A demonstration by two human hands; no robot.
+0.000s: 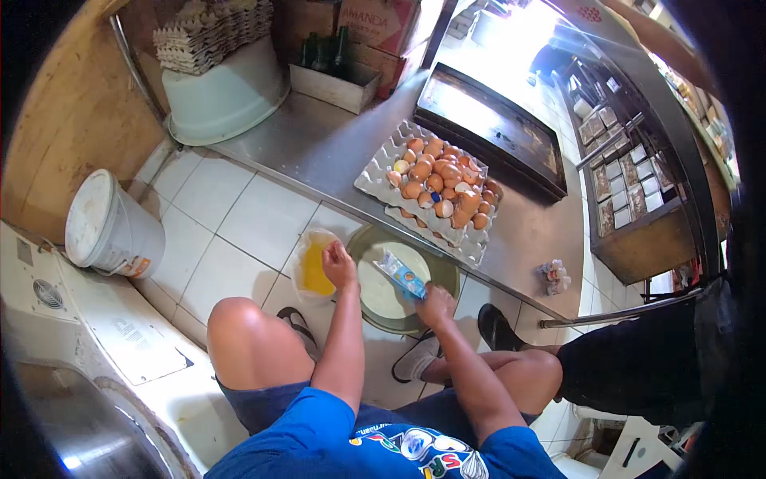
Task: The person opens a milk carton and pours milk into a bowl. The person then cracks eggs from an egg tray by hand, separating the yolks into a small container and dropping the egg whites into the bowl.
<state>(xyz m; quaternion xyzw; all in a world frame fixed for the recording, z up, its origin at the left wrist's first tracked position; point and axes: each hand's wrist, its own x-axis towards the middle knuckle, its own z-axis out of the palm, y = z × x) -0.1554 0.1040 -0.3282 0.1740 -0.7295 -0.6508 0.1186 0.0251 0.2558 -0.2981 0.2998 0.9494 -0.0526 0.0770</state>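
My right hand [436,306] grips the end of a blue and white plastic packet [404,277], tilted over a wide olive basin [365,310] on the floor. Pale, whitish contents [381,294] fill the basin's lower part. Just left of it stands a whitish container [298,267] with yellow liquid [317,278], perhaps egg. Over its right side is my left hand [339,265], raised with fingers curled together; whatever they may hold is too small to tell.
Stacked egg trays [379,177] full of brown eggs and shells sit on the metal counter [319,152], beside a dark baking tray [495,128]. A white lidded bucket [120,223] stands left. Another person's leg [630,363] is close at right.
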